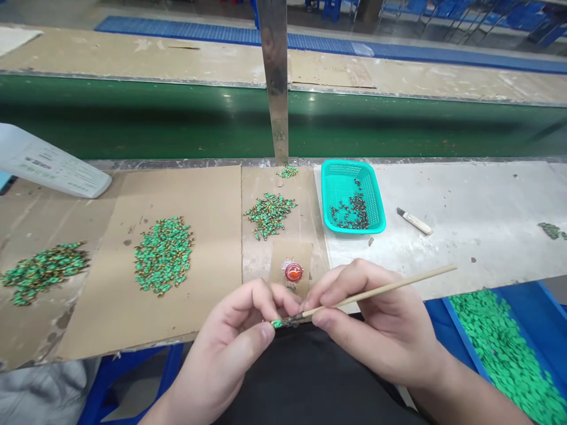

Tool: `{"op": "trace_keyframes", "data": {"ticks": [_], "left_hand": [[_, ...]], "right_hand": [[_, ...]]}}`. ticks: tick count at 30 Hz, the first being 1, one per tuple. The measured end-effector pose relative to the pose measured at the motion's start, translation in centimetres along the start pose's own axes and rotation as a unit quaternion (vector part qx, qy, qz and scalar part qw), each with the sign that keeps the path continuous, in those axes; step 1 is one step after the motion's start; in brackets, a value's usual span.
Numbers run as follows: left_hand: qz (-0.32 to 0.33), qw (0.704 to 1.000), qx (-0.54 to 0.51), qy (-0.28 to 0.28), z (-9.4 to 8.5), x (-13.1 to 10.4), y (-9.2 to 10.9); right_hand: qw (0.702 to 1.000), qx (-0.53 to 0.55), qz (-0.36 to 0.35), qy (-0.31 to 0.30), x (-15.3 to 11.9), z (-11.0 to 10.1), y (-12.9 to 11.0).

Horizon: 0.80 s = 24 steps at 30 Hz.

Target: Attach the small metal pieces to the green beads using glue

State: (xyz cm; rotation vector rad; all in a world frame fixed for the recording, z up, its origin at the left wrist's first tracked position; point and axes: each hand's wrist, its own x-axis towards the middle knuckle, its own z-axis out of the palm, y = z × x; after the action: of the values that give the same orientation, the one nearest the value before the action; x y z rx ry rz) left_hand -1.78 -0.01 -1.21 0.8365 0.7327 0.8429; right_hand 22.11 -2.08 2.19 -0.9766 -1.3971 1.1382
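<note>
In the middle foreground my left hand pinches a tiny green piece between thumb and fingers. My right hand grips a thin brush with a pale wooden handle, which slants up to the right. Its dark tip points at the green piece, close to or touching it; I cannot tell which. Just beyond my hands a small round container of red liquid sits on a scrap of cardboard. Small green pieces with gold and dark parts lie in a pile behind it.
More green pieces form a pile on cardboard and another pile at far left. A turquoise basket contains small dark parts. A utility knife lies right. A white plastic container, metal post and blue bin of green discs surround the workspace.
</note>
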Motion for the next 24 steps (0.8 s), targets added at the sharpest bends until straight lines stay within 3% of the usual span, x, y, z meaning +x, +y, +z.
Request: {"op": "trace_keyframes", "data": {"ticks": [24], "left_hand": [[0.0,1.0,-0.01,0.002,-0.04,0.11,-0.11]], "right_hand": [[0.999,0.032,0.009,0.001,0.12,0.05,-0.01]]}}
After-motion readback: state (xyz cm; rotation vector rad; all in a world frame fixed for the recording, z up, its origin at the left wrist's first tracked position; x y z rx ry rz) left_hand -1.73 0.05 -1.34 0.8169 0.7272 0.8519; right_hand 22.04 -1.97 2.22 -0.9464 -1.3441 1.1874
